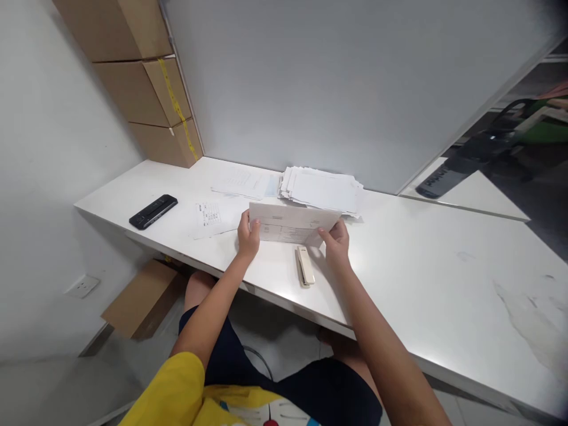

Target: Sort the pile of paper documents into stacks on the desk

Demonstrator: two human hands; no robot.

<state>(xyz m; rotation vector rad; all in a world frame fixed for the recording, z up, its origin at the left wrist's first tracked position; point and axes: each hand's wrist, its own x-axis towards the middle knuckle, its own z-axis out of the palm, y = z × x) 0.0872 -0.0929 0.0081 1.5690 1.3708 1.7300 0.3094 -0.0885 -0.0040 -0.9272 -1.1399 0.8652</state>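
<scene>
Both my hands hold a printed paper [293, 222] upright over the table, its long edge running side to side. My left hand [249, 235] pinches its left end with the thumb in front; my right hand [336, 239] grips the right end the same way. Whether it is one sheet or several, I cannot tell. Just below the paper, a cream stapler [305, 266] lies on the white table [399, 248], touched by neither hand. Behind the paper rests a stack of papers [326, 188], with more printed sheets [239, 180] to its left.
A black phone [153, 212] lies near the table's front left edge, with a printed form [207, 218] to its right. Cardboard boxes [164, 92] are stacked at the back left. Another box [139, 293] sits below the table. A dark bottle [444, 177] stands beyond the grey partition [302, 89].
</scene>
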